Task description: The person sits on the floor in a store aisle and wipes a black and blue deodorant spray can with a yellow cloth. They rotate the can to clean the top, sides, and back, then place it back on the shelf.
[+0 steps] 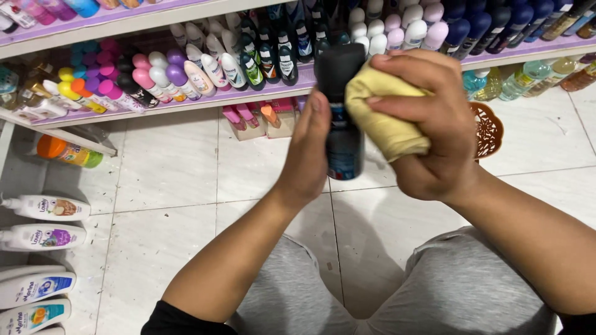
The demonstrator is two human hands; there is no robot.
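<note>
My left hand (308, 152) grips a tall black spray can (343, 105) with a black cap, held upright in front of the shelves. My right hand (434, 124) clutches a folded yellow cloth (382, 115) and presses it against the can's right side. Both hands hover above the white tiled floor (167, 180), over my grey-trousered knees (459, 285).
A low shelf (186, 105) carries rows of roll-on and spray bottles in pink, white, purple and black. White lotion bottles (43, 239) lie at the left. An orange-capped bottle (65, 152) lies under the shelf. A brown plastic basket (487, 130) stands behind my right hand.
</note>
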